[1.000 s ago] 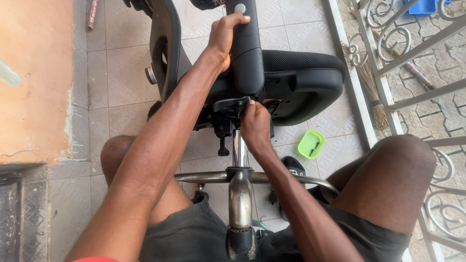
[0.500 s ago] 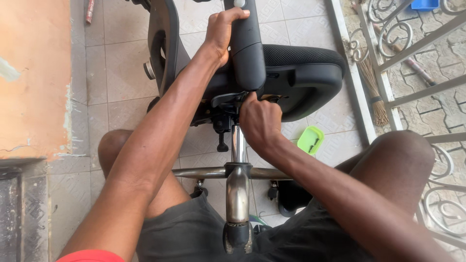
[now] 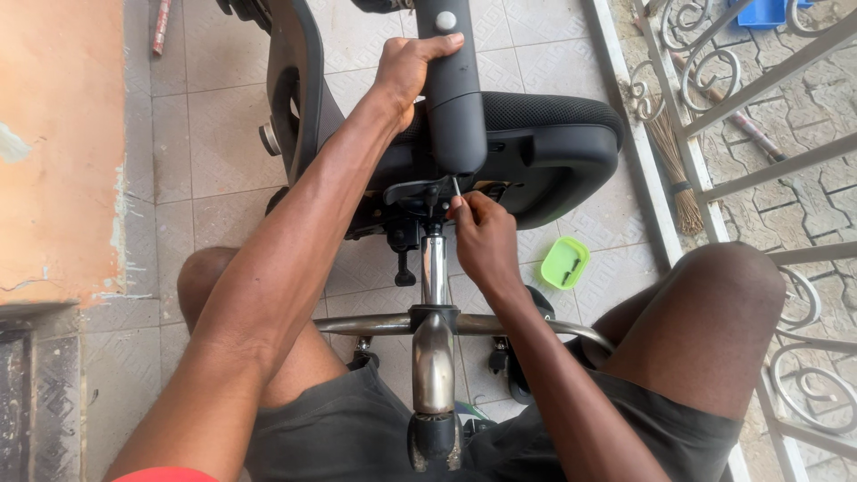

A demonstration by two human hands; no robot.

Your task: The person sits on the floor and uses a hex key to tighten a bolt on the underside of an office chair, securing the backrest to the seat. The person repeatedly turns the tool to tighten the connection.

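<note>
The left hand point(image 3: 406, 67) is gripping the grey armrest point(image 3: 451, 89) of an office chair point(image 3: 536, 147) lying tipped between the person's knees. The right hand point(image 3: 482, 236) is pinching a thin metal tool point(image 3: 456, 187) under the seat, beside the chrome column point(image 3: 434, 268). A green tray point(image 3: 564, 262) is lying on the tiles near the iron railing point(image 3: 759, 107).

Black office chair point(image 3: 536, 152) lies tipped on its side; chrome base column point(image 3: 435, 268) exposed; thin metal tool point(image 3: 456, 187) at underside mechanism.

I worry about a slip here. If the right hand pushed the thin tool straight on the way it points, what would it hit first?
Probably the black mechanism under the seat; the right hand has the tool tip there, though depth is unclear.
</note>
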